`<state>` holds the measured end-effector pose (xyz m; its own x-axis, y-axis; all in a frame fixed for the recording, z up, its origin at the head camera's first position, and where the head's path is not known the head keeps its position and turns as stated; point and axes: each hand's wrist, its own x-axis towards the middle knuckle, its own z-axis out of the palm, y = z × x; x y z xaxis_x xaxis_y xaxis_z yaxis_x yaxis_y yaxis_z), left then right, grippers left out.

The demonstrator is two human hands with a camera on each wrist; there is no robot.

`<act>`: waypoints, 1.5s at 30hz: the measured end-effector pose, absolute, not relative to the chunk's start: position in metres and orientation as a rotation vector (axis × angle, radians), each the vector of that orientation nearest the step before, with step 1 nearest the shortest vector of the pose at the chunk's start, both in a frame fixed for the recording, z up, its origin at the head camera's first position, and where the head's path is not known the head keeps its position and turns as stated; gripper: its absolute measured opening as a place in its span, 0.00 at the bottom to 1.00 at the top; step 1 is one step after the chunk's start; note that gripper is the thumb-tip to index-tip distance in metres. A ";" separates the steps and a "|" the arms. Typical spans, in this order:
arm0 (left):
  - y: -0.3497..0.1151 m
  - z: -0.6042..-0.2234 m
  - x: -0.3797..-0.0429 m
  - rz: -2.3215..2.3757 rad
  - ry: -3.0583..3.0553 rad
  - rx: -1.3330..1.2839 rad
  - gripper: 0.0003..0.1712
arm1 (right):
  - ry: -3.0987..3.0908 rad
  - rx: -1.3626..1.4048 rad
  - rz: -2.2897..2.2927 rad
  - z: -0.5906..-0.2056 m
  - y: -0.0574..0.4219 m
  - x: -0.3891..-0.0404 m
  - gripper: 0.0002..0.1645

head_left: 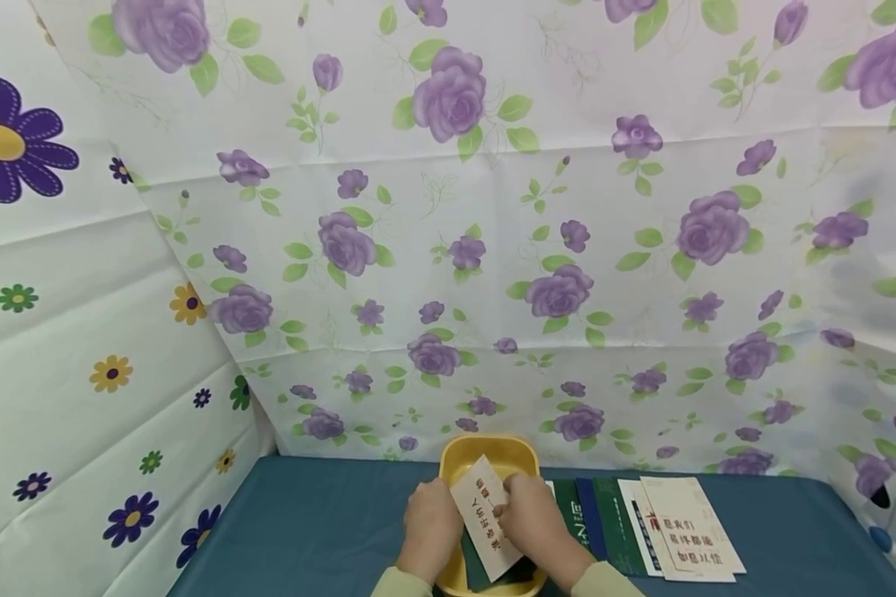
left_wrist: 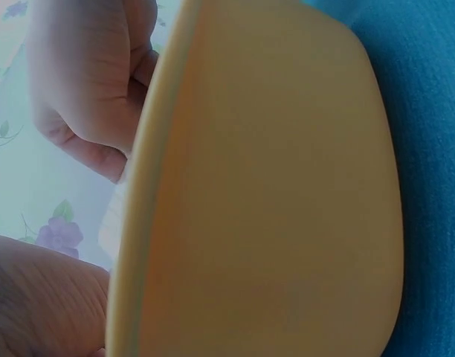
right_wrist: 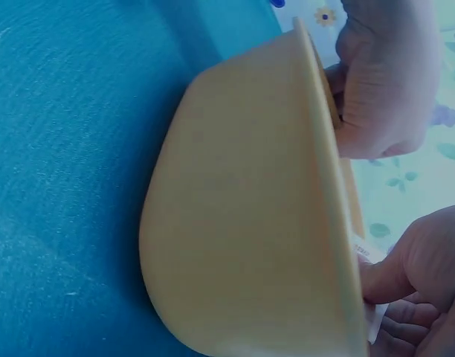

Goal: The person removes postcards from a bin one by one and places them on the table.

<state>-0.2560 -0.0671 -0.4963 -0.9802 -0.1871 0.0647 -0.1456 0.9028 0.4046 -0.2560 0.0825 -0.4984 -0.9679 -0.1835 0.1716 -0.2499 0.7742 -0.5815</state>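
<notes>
A cream card point(head_left: 485, 518) printed with brown characters tilts over the yellow basin point(head_left: 526, 452). My left hand point(head_left: 430, 526), fingers curled, grips its left edge. My right hand point(head_left: 533, 518) pinches the right edge between thumb and fingers. Under the card, a dark green item point(head_left: 475, 572) shows inside the basin. From the left wrist, the basin wall point(left_wrist: 272, 186) hides the fingertips of my left hand point(left_wrist: 42, 305); my right hand point(left_wrist: 94, 82) is bent down at the far rim. The right wrist view has my right hand point(right_wrist: 428, 275) with its thumb on the card point(right_wrist: 375, 321).
Right of the basin, overlapping flat items lie in a row: a green one point(head_left: 567, 506), a blue one point(head_left: 591, 518), another green one point(head_left: 618, 526) and printed cream cards point(head_left: 690, 531). A blue-green cloth point(head_left: 306, 531) covers the table. Flowered sheeting point(head_left: 493, 249) stands behind.
</notes>
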 end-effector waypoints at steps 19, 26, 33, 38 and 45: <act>-0.070 -0.495 -0.255 -0.646 -3.031 0.309 0.06 | -2.777 0.266 1.285 -0.473 0.105 -0.259 0.17; -0.071 -0.499 -0.254 -0.603 -2.983 0.322 0.09 | -2.700 0.225 1.206 -0.465 0.130 -0.259 0.12; -0.072 -0.498 -0.256 -0.604 -2.978 0.300 0.08 | -2.660 0.117 1.150 -0.456 0.150 -0.260 0.27; -0.072 -0.497 -0.254 -0.605 -2.968 0.293 0.08 | -2.659 0.096 1.091 -0.453 0.167 -0.258 0.25; -0.070 -0.496 -0.255 -0.605 -2.953 0.265 0.08 | -2.646 0.056 1.002 -0.451 0.191 -0.259 0.20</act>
<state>-0.2552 -0.0704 -0.4961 -0.9780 -0.1932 0.0781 -0.1470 0.9051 0.3990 -0.2592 0.1906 -0.4510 -0.9510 0.0725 0.3007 -0.1450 0.7543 -0.6403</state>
